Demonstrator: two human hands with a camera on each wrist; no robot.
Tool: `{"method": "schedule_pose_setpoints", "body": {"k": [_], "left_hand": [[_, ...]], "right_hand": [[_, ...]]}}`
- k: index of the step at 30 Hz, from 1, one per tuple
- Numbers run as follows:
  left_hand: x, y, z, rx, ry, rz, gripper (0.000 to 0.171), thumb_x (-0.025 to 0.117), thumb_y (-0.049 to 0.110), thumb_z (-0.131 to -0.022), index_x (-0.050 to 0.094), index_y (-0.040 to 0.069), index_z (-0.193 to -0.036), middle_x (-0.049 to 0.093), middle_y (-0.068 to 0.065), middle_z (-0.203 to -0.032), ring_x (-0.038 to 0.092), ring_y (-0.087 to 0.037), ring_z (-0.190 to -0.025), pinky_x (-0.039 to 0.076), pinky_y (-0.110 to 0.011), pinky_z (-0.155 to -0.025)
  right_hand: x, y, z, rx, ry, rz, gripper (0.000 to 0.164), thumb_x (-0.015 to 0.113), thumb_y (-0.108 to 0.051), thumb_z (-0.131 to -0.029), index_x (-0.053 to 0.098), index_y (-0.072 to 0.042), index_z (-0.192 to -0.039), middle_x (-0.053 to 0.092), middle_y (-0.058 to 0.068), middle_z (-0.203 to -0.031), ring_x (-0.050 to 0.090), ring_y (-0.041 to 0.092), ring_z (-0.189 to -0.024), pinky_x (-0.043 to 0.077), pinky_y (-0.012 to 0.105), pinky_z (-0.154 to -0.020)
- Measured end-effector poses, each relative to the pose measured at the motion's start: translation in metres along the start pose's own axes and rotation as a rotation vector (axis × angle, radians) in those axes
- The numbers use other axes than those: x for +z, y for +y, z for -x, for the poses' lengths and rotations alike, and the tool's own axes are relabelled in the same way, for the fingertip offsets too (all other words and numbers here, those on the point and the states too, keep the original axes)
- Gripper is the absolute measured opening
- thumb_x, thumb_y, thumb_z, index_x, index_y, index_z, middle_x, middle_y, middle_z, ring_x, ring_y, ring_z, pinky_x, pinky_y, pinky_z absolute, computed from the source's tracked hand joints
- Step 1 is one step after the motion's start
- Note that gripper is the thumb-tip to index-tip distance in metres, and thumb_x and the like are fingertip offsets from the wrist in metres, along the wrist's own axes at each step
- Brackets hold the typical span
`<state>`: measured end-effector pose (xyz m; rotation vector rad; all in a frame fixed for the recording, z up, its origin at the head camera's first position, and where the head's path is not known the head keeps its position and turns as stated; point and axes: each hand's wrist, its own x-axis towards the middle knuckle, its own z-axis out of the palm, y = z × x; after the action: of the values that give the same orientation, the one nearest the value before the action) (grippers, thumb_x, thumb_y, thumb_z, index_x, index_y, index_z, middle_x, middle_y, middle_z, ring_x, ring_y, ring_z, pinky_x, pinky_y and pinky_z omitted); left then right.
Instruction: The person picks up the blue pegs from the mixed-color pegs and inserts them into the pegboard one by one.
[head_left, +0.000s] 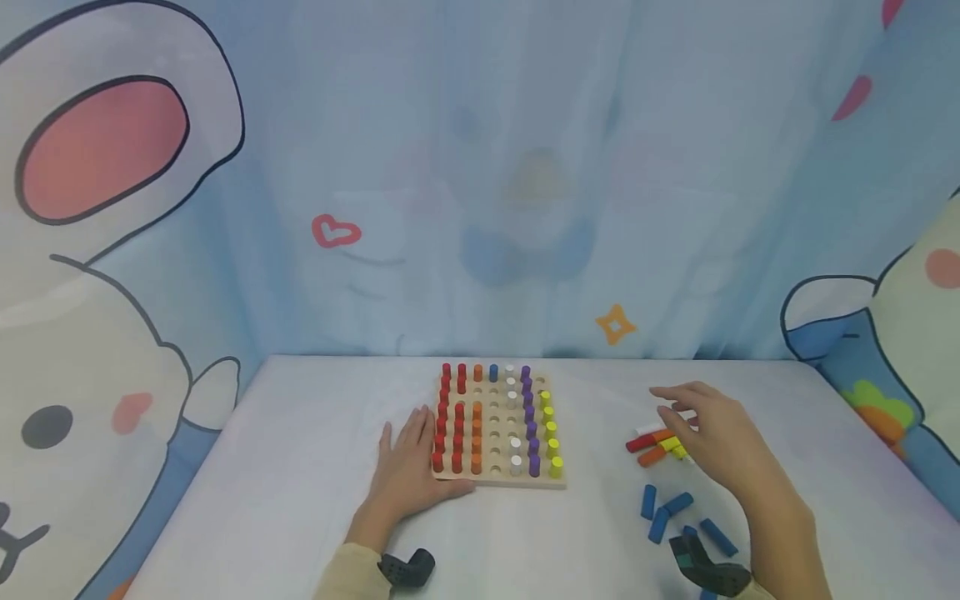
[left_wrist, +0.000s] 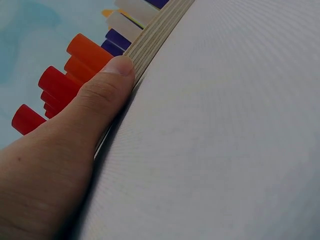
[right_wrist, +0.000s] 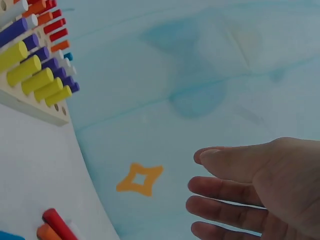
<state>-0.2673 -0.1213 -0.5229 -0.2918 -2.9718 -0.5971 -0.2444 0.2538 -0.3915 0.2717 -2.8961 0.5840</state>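
A wooden pegboard stands on the table with columns of red, orange, white, purple and yellow pegs and one blue peg in its holes. My left hand rests against its left side, the thumb lying along the front edge; in the left wrist view the thumb touches that edge below the red pegs. To the board's right, my right hand hovers over a small pile of loose pegs in red, orange, yellow and white. Between the right hand's fingers nothing is visible; they are loosely extended.
Several loose blue pegs lie nearer the front, below the right hand and partly under its wrist camera. The white tabletop reaches back to a printed curtain. Some holes in the board have no peg.
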Motion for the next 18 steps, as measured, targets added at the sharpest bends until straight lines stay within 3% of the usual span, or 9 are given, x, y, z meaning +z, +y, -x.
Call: {"method": "schedule_pose_setpoints", "body": {"k": [8, 18], "left_hand": [[-0.003, 0.000, 0.002, 0.023, -0.012, 0.015, 0.127, 0.054, 0.088, -0.061, 0.019, 0.007, -0.152, 0.017, -0.007, -0.160, 0.012, -0.022, -0.149, -0.001, -0.055, -0.118], [-0.003, -0.002, 0.000, -0.005, -0.020, 0.021, 0.127, 0.052, 0.090, -0.060, 0.018, 0.009, -0.152, 0.016, -0.005, -0.160, 0.011, -0.022, -0.149, -0.001, -0.054, -0.119]], "right_hand": [[-0.004, 0.022, 0.009, 0.106, -0.139, 0.001, 0.038, 0.061, -0.018, -0.092, 0.058, -0.002, -0.126, 0.062, 0.025, -0.112, 0.060, 0.042, -0.099, 0.057, 0.049, -0.073], [-0.001, 0.036, 0.004, 0.123, -0.332, -0.044, 0.027, 0.066, -0.012, -0.087, 0.062, -0.001, -0.112, 0.065, 0.010, -0.095, 0.062, 0.026, -0.087, 0.058, 0.041, -0.070]]}}
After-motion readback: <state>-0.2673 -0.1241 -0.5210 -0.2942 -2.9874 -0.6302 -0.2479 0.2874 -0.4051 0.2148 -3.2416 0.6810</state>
